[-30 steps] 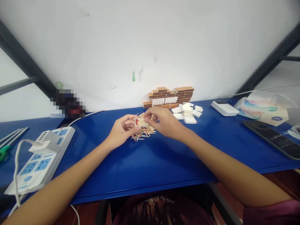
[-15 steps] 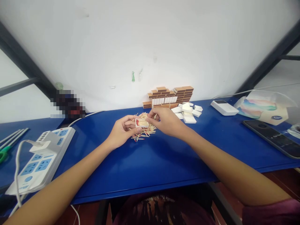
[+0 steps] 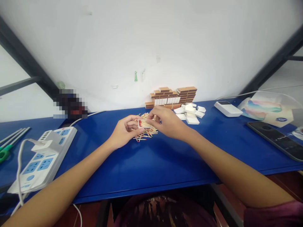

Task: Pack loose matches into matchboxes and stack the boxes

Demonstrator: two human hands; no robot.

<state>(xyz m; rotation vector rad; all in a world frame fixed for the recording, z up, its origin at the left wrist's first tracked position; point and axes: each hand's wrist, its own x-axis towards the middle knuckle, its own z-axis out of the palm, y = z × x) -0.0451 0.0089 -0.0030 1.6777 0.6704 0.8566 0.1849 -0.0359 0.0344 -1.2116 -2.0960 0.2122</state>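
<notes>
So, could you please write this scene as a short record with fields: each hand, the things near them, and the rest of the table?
left hand: left hand holds a small matchbox tray with red-tipped matches in it
right hand: right hand touches the tray from above, fingers on its far edge
under the hands: loose matches in a pile
behind: brown matchbox stack at the wall; white trays
left side: power strip
right side: phone
surface: blue table
</notes>
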